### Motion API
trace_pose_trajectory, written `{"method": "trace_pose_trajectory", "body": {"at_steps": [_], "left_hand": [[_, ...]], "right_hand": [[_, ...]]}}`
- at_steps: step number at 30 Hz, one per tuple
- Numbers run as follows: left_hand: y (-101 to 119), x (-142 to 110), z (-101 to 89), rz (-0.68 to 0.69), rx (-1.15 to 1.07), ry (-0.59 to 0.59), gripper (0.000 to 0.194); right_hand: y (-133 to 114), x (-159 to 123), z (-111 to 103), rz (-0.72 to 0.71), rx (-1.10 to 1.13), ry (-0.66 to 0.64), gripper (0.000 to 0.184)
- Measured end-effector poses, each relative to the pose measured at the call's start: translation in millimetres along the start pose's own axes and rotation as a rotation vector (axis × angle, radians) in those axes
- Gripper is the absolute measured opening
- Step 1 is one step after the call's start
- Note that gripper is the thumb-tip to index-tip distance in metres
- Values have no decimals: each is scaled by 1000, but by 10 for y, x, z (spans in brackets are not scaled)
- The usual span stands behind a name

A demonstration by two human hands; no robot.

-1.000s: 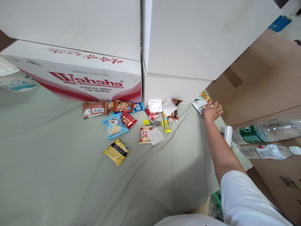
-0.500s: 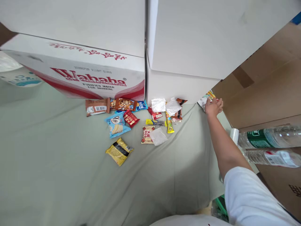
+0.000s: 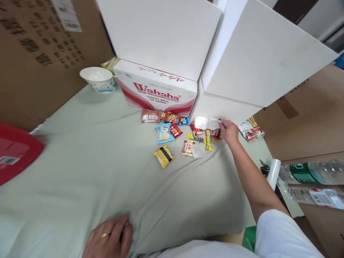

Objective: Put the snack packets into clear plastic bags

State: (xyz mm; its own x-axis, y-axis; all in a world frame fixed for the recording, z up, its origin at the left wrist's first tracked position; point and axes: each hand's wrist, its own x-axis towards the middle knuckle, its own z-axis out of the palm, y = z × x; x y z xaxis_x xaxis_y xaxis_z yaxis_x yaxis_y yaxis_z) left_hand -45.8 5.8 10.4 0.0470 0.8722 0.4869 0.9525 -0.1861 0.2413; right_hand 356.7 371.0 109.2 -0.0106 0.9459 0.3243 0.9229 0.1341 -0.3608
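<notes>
A translucent white packet (image 3: 213, 124) lies toward the tabletop's (image 3: 107, 172) far right corner, before a white box (image 3: 224, 108), its edge clamped in the right hand's (image 3: 230, 132) fingers. A yellow stick packet (image 3: 209, 140) lies just nearer. By the near edge, the left hand (image 3: 109, 237) rests, fingers curled together.

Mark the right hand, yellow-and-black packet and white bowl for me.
Right hand (image 3: 230, 132): head view, middle of hand.
Yellow-and-black packet (image 3: 166, 153): head view, black band.
White bowl (image 3: 103, 86): head view, outer wall.
</notes>
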Motion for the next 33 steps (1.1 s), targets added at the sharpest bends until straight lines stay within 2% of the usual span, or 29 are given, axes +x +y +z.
{"method": "trace_pose_trajectory", "body": {"at_steps": [2,4,6,8,9,11,13,15,17,21,26,31,33], "left_hand": [[40,16,-35,-74,-105,45,9],[128,79,-77,-205,-278,63,11],[280,226,-98,-353,-514,9,15],[470,449,-56,-475,-800,-140,20],[564,573,-4,-542,-969,-207,23],[723,803,146,-701,-1375,-327,43],[834,964,302,-776,-1677,-396,56],[902,1038,405,-803,-1799,-412,54],[938,1040,441,-829,-1800,-387,50],[944,944,418,-883,-1729,-331,47],[886,864,343,-1014,-1675,-283,48],[842,886,199,-1062,-1841,-411,57],[848,886,175,-1019,-1790,-447,54]], "right_hand": [[-96,-227,-159,111,339,135,21],[-287,-599,-277,286,770,143,23],[-565,-1075,-307,470,1148,-45,32],[-882,-1578,-255,608,1347,-274,37],[-1036,-1812,-211,661,1394,-375,38],[-1299,-2202,-114,741,1424,-544,39],[-1474,-2458,-30,772,1405,-642,40],[-1554,-2583,26,729,1359,-640,39],[-1560,-2617,48,647,1283,-588,36],[-1499,-2597,38,534,1141,-467,30],[-1470,-2596,5,416,1062,-273,18],[-1453,-2569,-66,207,980,-207,7],[-1444,-2558,-86,170,949,-217,6]]}}
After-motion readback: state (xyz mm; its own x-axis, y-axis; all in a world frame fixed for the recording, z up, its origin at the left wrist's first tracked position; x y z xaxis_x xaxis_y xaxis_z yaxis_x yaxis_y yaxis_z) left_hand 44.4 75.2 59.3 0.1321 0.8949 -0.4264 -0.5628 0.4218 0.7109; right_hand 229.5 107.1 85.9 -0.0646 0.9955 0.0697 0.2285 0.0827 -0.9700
